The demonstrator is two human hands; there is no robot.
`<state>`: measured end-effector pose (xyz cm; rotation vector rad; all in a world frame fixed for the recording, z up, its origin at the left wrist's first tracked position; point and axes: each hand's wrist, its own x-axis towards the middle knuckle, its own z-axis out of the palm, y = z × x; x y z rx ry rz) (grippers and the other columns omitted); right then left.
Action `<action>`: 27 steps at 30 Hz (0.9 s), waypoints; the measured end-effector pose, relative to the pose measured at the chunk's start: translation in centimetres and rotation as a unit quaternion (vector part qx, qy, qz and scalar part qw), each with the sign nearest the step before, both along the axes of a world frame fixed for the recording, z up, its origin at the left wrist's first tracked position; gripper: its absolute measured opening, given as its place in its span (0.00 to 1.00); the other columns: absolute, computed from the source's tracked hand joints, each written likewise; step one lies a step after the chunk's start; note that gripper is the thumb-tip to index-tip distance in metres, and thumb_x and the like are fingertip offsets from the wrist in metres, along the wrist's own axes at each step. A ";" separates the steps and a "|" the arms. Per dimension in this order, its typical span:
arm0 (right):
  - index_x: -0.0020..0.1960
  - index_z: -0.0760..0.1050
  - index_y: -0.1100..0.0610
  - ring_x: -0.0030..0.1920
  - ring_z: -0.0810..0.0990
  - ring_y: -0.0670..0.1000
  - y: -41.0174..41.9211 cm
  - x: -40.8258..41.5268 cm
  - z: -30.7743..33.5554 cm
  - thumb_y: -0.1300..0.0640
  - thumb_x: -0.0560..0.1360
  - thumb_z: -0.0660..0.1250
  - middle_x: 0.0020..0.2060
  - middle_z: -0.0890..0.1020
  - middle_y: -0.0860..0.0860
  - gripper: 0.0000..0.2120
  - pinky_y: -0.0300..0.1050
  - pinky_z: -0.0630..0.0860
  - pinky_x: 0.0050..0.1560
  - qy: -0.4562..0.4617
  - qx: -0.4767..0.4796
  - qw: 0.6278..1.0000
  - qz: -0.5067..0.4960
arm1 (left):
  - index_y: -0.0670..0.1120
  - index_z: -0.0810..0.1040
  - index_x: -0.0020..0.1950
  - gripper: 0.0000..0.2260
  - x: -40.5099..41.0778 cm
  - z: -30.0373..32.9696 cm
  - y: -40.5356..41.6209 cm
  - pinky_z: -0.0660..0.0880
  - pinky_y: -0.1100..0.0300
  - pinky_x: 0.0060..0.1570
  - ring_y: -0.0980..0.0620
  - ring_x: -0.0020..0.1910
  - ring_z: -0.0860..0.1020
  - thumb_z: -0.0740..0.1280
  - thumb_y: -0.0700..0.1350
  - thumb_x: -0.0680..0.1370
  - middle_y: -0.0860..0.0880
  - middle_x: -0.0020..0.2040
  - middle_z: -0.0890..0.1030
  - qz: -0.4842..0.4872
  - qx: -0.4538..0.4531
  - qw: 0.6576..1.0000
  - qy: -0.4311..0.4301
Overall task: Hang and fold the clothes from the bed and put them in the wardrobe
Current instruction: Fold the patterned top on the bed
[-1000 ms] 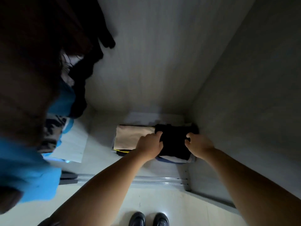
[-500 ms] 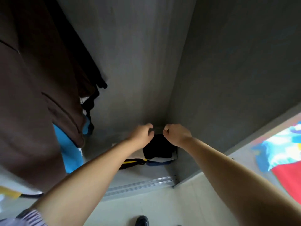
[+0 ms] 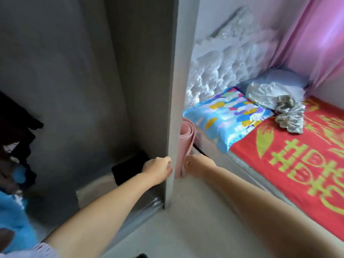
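Two bare hands loosely curled, grasping nothing, left hand (image 3: 158, 169) beside folded black garment (image 3: 130, 167) in grey wardrobe (image 3: 173, 101), right hand (image 3: 197, 163) near rolled pink mat (image 3: 186, 144)

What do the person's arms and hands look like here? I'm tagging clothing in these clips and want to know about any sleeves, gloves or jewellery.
Both forearms are bare. The left hand and right hand wear no gloves, and no rings, watch or bracelets show. At the bottom left edge, a short sleeve in pale, finely striped fabric covers the left upper arm. The right arm's sleeve is out of frame.
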<state>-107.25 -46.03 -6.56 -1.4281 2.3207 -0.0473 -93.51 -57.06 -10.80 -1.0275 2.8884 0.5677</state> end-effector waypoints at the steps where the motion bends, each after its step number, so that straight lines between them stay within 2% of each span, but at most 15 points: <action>1: 0.54 0.78 0.53 0.52 0.79 0.59 2.9 -1.1 0.5 0.54 0.77 0.57 0.52 0.81 0.55 0.12 0.45 0.73 0.47 -0.004 0.000 1.000 -0.022 | 0.52 0.74 0.56 0.11 -1.4 0.1 2.6 0.68 0.58 0.41 0.42 0.52 0.79 0.56 0.53 0.79 0.46 0.52 0.81 -0.021 -0.006 1.000 -0.003; 5: 0.56 0.77 0.55 0.52 0.80 0.57 16.3 -5.8 1.6 0.54 0.79 0.57 0.51 0.82 0.54 0.13 0.47 0.77 0.52 -0.020 -0.018 0.991 -0.132 | 0.49 0.75 0.56 0.12 -7.9 0.8 13.9 0.69 0.57 0.44 0.41 0.55 0.78 0.56 0.51 0.79 0.45 0.55 0.81 -0.137 -0.024 0.990 -0.020; 8: 0.58 0.76 0.58 0.53 0.79 0.55 26.3 -9.3 2.2 0.56 0.80 0.56 0.54 0.81 0.54 0.13 0.47 0.76 0.55 -0.035 -0.019 0.974 -0.223 | 0.47 0.75 0.56 0.12 -13.3 2.4 21.4 0.71 0.55 0.46 0.41 0.54 0.78 0.56 0.51 0.80 0.45 0.55 0.81 -0.207 -0.031 0.978 0.002; 13: 0.57 0.78 0.55 0.46 0.82 0.51 37.2 -14.0 2.2 0.55 0.80 0.57 0.49 0.83 0.50 0.13 0.49 0.81 0.49 0.011 -0.013 0.949 -0.314 | 0.45 0.73 0.57 0.12 -20.1 4.5 29.6 0.66 0.55 0.40 0.41 0.51 0.78 0.56 0.50 0.80 0.44 0.52 0.81 -0.331 -0.071 0.941 0.013; 18: 0.61 0.75 0.53 0.43 0.82 0.49 42.3 -17.6 0.2 0.58 0.81 0.56 0.49 0.81 0.49 0.13 0.46 0.81 0.45 -0.035 0.003 0.926 -0.375 | 0.44 0.73 0.58 0.13 -26.1 5.1 32.7 0.71 0.52 0.41 0.41 0.49 0.78 0.56 0.49 0.81 0.44 0.51 0.81 -0.377 -0.085 0.922 0.004; 24: 0.67 0.71 0.53 0.44 0.82 0.51 44.0 -24.4 -2.2 0.64 0.79 0.54 0.54 0.80 0.51 0.19 0.47 0.80 0.43 -0.088 0.022 0.901 -0.423 | 0.45 0.73 0.58 0.12 -34.5 3.1 33.0 0.73 0.53 0.40 0.43 0.45 0.78 0.55 0.49 0.81 0.46 0.48 0.81 -0.402 -0.075 0.912 -0.026; 27: 0.69 0.70 0.54 0.44 0.81 0.51 44.5 -29.5 -2.7 0.64 0.79 0.52 0.56 0.80 0.52 0.20 0.45 0.77 0.40 -0.099 0.028 0.893 -0.439 | 0.46 0.73 0.58 0.13 -40.0 2.4 32.6 0.73 0.53 0.39 0.44 0.45 0.78 0.55 0.50 0.81 0.47 0.48 0.81 -0.407 -0.062 0.910 -0.041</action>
